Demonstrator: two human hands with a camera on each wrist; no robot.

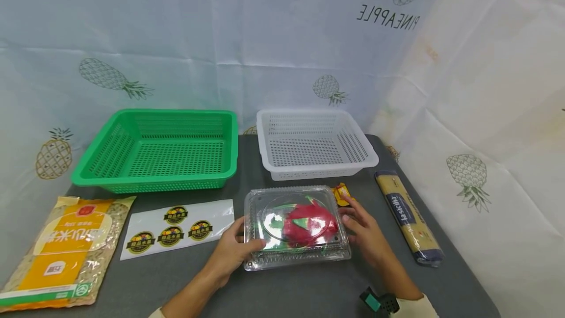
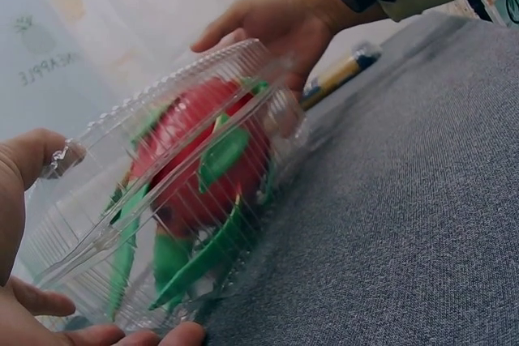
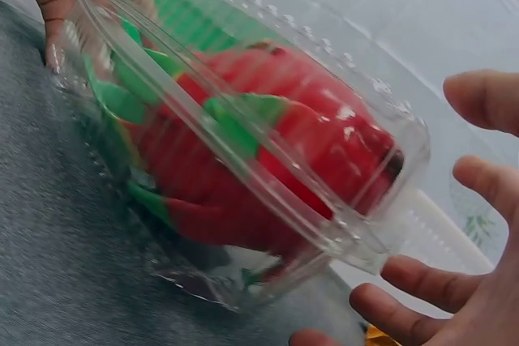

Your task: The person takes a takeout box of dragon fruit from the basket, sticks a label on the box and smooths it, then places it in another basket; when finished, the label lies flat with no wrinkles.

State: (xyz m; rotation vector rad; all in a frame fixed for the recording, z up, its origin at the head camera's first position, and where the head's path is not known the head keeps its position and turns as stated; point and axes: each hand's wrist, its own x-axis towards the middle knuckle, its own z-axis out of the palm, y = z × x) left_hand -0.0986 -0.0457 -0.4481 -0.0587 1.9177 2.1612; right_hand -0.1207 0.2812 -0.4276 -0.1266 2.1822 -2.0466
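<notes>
Standing behind clamshell (image 1: 297, 229): white basket (image 1: 320, 172)

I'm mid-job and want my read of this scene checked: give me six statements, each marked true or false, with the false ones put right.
1. The left hand grips the left side of the clear clamshell box. True.
2. The clamshell box holds bananas. False: it holds a red dragon fruit with green scales.
3. The right hand is at the box's right side, fingers spread. True.
4. The la Sicilia pasta packet lies in the white basket. False: it lies on the table, right of that basket.
5. The green basket stands left of the white one. True.
6. The sticker sheet shows two labels. False: it shows four.
</notes>
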